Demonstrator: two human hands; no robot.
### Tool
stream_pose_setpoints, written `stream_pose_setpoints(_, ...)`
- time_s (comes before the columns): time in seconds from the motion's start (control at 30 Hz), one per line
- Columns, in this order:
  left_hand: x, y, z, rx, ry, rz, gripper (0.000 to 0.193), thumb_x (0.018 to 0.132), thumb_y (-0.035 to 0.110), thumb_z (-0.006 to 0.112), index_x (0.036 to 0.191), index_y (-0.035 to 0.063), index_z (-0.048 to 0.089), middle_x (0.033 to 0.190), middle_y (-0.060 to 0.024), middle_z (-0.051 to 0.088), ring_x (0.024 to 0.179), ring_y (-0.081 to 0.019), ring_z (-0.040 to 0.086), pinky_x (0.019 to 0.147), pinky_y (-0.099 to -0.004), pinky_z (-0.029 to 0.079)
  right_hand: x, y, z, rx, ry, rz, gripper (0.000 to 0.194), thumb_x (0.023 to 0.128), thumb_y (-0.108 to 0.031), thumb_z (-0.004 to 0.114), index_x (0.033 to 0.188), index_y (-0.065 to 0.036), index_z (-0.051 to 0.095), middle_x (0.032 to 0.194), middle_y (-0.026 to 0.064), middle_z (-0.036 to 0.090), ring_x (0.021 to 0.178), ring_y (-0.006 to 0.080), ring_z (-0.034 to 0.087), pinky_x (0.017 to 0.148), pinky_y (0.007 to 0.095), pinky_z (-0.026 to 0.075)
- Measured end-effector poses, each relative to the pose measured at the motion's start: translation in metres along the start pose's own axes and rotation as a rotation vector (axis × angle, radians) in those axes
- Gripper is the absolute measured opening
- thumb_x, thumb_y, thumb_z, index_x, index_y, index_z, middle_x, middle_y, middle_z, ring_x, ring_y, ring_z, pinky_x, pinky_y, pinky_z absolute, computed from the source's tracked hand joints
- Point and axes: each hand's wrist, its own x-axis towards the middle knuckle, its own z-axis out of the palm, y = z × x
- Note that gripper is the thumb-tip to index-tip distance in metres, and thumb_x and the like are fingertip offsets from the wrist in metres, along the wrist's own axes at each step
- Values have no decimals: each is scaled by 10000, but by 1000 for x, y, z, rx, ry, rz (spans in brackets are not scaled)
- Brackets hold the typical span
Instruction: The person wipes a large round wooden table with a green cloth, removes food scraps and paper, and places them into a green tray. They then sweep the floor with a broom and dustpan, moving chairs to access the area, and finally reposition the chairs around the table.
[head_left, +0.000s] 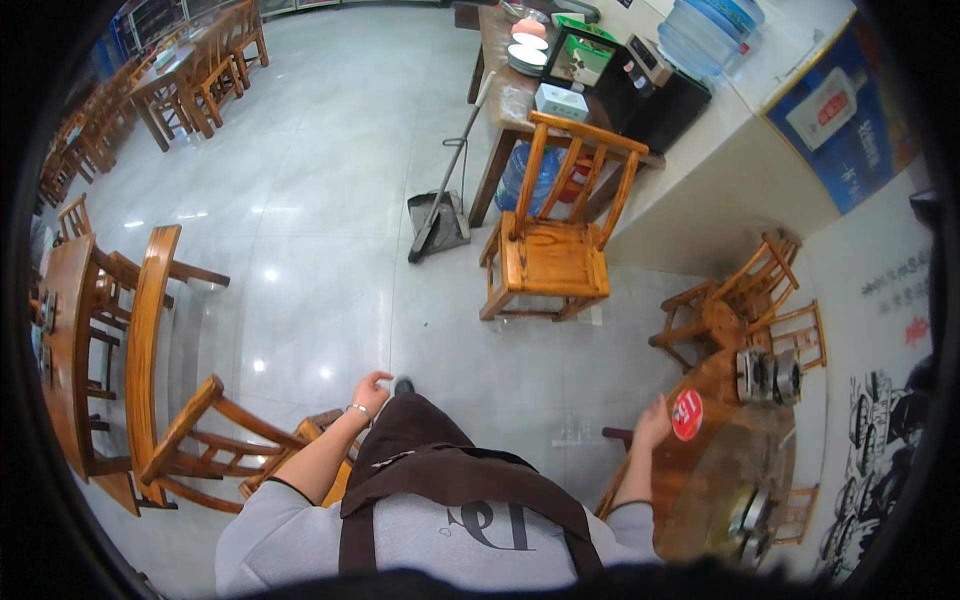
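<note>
My left hand (370, 395), with a bracelet at the wrist, hangs in front of the brown apron (420, 442), its fingers loosely bent and nothing in them. Behind that arm stands a wooden chair (240, 450). My right hand (654, 424) is blurred beside the edge of a round wooden table (675, 480), near a round red sticker (687, 415) that bears writing. Nothing shows in this hand; whether it touches the table edge is unclear. One dark shoe (404, 385) pokes out past the apron on the grey tiled floor (322, 300).
Ahead, a wooden chair (559, 255) faces a side table (510, 105) with stacked plates (527, 58), a tissue box (561, 102) and a water dispenser (652, 90). A long-handled dustpan (442, 221) stands on the floor. Left are a bench (152, 337) and a table (71, 360). Portable stoves (766, 376) sit right.
</note>
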Motion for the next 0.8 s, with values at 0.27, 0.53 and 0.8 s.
stream_pose_setpoints(0.27,155,43,-75,-498,180,-153,209,742,54,417,916,64,534,603,-39,540,560,-118,536,493,-227,392,131,-245,196,157,-389,-669,327,642,-58,526,968,-66,550,1100,142,467,1051,308,406,871,376,358)
stream_pose_setpoints(0.53,328,141,-112,-848,89,-320,182,766,171,494,935,105,511,773,-45,538,702,-167,551,598,-262,437,270,-473,299,168,-792,-827,222,768,-137,462,967,-85,544,838,149,578,771,311,551,672,383,450)
stream_pose_setpoints(0.8,539,209,-59,-1219,68,-437,449,788,366,491,1153,110,431,1151,-78,480,1067,-222,430,896,-397,315,435,-642,493,24,-387,-1388,283,685,-49,463,952,-76,553,1068,123,491,1047,267,422,841,364,354)
